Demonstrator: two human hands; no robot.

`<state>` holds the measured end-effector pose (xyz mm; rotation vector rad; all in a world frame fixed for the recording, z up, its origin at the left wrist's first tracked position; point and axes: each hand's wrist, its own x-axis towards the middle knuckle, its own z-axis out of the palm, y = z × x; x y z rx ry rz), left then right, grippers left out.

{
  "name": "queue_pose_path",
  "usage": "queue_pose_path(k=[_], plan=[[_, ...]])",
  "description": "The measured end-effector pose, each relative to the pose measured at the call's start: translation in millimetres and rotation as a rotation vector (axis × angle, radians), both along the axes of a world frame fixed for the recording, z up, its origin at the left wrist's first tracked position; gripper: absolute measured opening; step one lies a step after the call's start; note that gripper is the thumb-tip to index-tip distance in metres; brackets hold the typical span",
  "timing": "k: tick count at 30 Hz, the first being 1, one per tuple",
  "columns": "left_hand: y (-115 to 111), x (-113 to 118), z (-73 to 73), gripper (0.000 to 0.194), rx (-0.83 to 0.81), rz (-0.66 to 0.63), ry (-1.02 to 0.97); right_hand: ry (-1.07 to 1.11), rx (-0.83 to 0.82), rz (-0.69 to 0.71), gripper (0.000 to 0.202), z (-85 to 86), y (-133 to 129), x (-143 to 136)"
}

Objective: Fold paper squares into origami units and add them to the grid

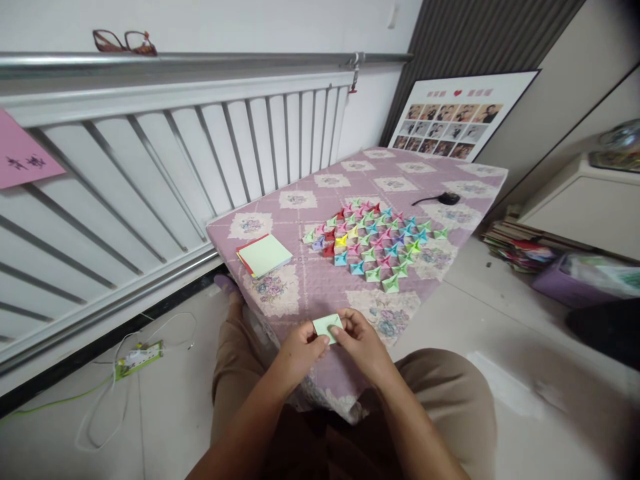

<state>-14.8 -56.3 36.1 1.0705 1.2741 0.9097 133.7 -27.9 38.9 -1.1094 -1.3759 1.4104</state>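
Note:
Between my two hands, just above the near corner of the table, is a small folded square of pale green paper (pixel 326 326). My left hand (pixel 302 347) pinches its left side with thumb and fingers. On the right edge, my right hand (pixel 359 337) grips it, the thumb pressed on its face. Beyond my hands stand many small folded paper pieces (pixel 369 255) in rows, coloured green, pink, red, blue and yellow. Left of them lies a stack of square paper sheets (pixel 265 255), pale green on top, with red and yellow edges showing below.
A floral pink cloth covers the table (pixel 315 280). A small black object with a strap (pixel 449 198) lies at its right. A white radiator (pixel 200 147) runs along the left, with glasses (pixel 125 43) on the pipe above. A power strip (pixel 139 359) and cables lie on the floor.

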Motion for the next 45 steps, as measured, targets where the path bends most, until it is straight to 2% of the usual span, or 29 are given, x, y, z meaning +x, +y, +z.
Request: queue_pose_path(k=[4, 10, 15, 21, 28, 31, 34, 37, 40, 45], plan=[[-1.2, -1.8, 1.3, 0.018, 0.04, -0.056, 0.037, -0.068, -0.038, 0.074, 0.032, 6.7, -1.2, -0.7], [-0.1, -5.1, -4.5, 0.015, 0.081, -0.08, 0.109, -0.076, -0.02, 0.029, 0.035, 9.1, 1.4, -1.9], [-1.6, -7.7, 0.1, 0.014, 0.075, -0.105, 0.181, -0.085, -0.022, -0.046, 0.038, 10.8, 1.6, -1.6], [-5.4, -8.4, 3.5, 0.014, 0.149, -0.118, 0.302, -0.102, -0.038, -0.105, 0.039, 3.4, -0.7, -5.9], [-7.1, -11.7, -4.3, 0.016, 0.082, -0.097, 0.299, -0.164, 0.02, -0.129, 0.036, -3.8, 2.1, -5.2], [-8.3, -14.2, -5.5, 0.016, 0.09, -0.088, 0.373, -0.21, 0.038, -0.081, 0.032, -2.2, 2.9, -2.9], [-9.8, -17.3, -4.1, 0.018, 0.139, -0.13, 0.508, -0.3, 0.171, -0.018, 0.023, 5.0, 3.6, -0.7], [-10.7, -19.7, -1.6, 0.02, 0.208, -0.208, 0.64, -0.391, 0.307, 0.141, 0.018, 14.5, 2.8, -1.8], [-11.1, -21.1, -0.2, 0.019, 0.253, -0.271, 0.707, -0.435, 0.331, 0.268, 0.013, 19.2, 0.8, -5.4], [-11.4, -22.4, 1.1, 0.02, 0.259, -0.303, 0.73, -0.448, 0.309, 0.22, 0.02, 13.0, -2.9, -8.6]])
